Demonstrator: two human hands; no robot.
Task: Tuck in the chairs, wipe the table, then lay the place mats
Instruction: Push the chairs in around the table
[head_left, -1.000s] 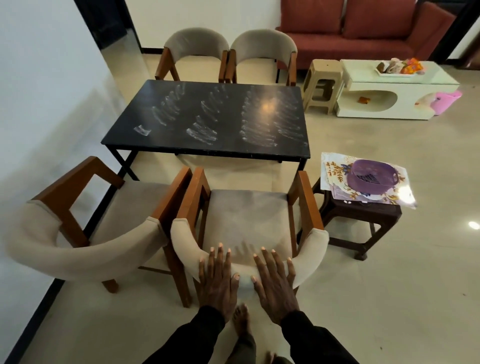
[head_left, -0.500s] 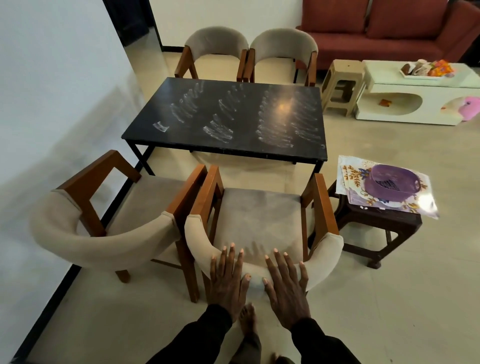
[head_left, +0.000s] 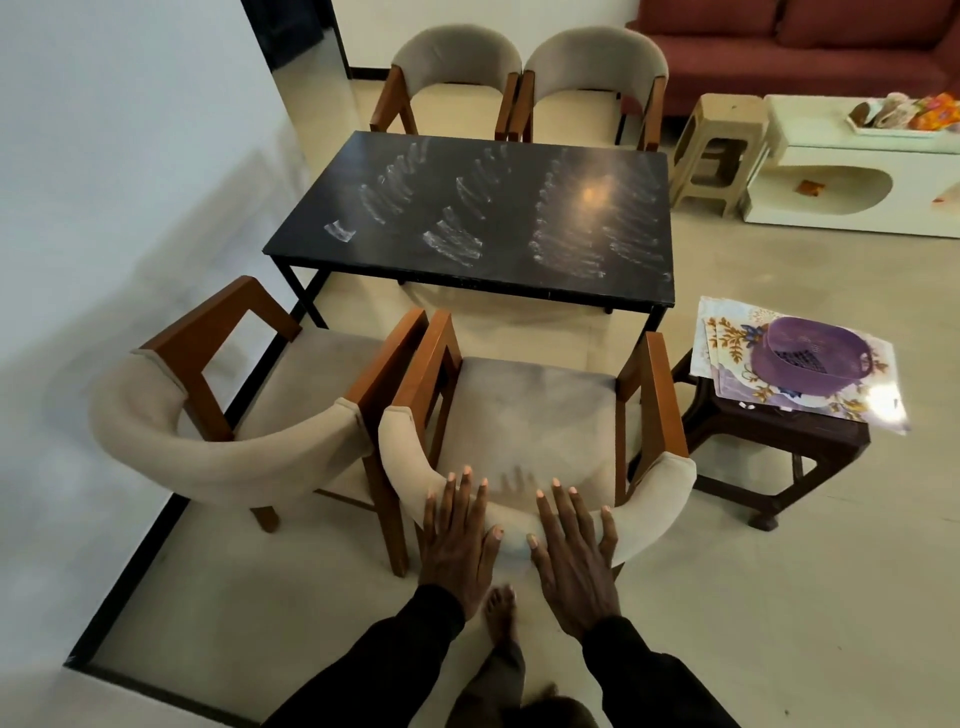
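A black table (head_left: 498, 156) with white smear marks stands in the middle of the room. Directly in front of me is a beige padded chair with wooden arms (head_left: 524, 415), pulled back from the table's near edge. My left hand (head_left: 454, 540) and my right hand (head_left: 574, 556) press flat on its curved backrest, fingers straight. A second chair (head_left: 234, 431) stands to its left, also back from the table. Two more chairs (head_left: 530, 67) stand at the far side. Floral place mats (head_left: 727, 332) lie on a dark stool at the right, under a purple basket (head_left: 810, 351).
A white wall runs along the left. The dark wooden stool (head_left: 779, 447) stands close to the near chair's right arm. Behind the table are a beige plastic stool (head_left: 719, 145), a white coffee table (head_left: 852, 171) and a red sofa (head_left: 789, 47). My bare foot (head_left: 501, 608) is below the chair.
The near chair and both hands have moved forward toward the table, and I have stepped closer. The hands stay flat on the backrest.
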